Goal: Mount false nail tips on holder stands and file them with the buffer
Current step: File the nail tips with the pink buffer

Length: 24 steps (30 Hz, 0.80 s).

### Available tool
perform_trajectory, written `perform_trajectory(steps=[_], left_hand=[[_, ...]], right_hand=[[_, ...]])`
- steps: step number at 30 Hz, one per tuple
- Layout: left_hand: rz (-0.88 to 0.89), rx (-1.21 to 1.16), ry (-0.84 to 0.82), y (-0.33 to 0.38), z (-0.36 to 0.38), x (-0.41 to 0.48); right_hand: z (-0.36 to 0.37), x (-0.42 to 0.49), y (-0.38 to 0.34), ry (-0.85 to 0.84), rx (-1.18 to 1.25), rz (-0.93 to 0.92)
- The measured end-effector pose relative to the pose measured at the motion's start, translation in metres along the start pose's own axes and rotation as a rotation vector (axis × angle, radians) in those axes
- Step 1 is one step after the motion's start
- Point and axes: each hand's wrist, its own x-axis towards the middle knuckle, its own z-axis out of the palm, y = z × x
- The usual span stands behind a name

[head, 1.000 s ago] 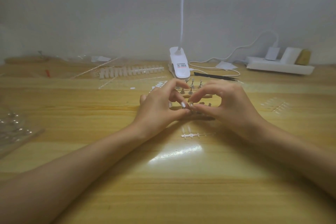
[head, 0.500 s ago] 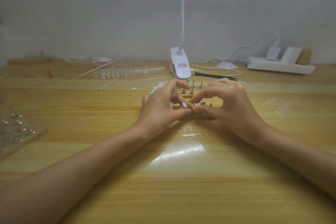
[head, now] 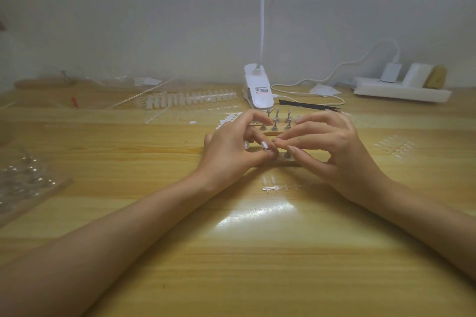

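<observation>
My left hand (head: 231, 148) and my right hand (head: 332, 148) meet fingertip to fingertip at the table's middle, over a near wooden base (head: 288, 162) with small metal holder stands. The left thumb and forefinger pinch a holder stand (head: 275, 154); most of it is hidden. My right thumb and forefinger pinch something tiny right above it, probably a clear nail tip, too small to make out. A second wooden base with several upright metal stands (head: 275, 125) sits just behind the hands. A clear sprue holding two nail tips (head: 275, 185) lies in front of them.
A white clip lamp (head: 258, 90) stands behind the stands, with black tweezers (head: 306, 105) to its right. Rows of nail tips (head: 190, 98) lie back left, more tips (head: 394, 147) at right. Clear plastic packaging (head: 23, 183) sits far left; a power strip (head: 401, 92) back right.
Both hands stay at the same stand. The right fingers have shifted slightly, now reaching further left over the left fingertips. The view moved a little.
</observation>
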Motion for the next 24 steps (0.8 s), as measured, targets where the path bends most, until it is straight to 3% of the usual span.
perform_trajectory(steps=[10, 14, 16, 20, 24], left_hand=[[0.010, 0.018, -0.003, 0.001, 0.000, -0.001], [-0.016, 0.049, -0.042, 0.005, -0.006, -0.001], [0.004, 0.088, -0.031, 0.004, -0.013, -0.004], [0.266, 0.202, 0.109, 0.003, -0.034, -0.017], [0.664, 0.489, 0.121, 0.018, -0.052, -0.023]], right_hand=[[-0.004, -0.004, -0.004, -0.042, 0.031, 0.027], [-0.009, -0.003, -0.009, 0.062, -0.105, -0.061], [-0.011, -0.006, -0.013, 0.040, -0.051, -0.132], [-0.006, -0.016, -0.027, -0.219, 0.099, -0.029], [-0.007, -0.019, -0.032, -0.257, 0.046, 0.073]])
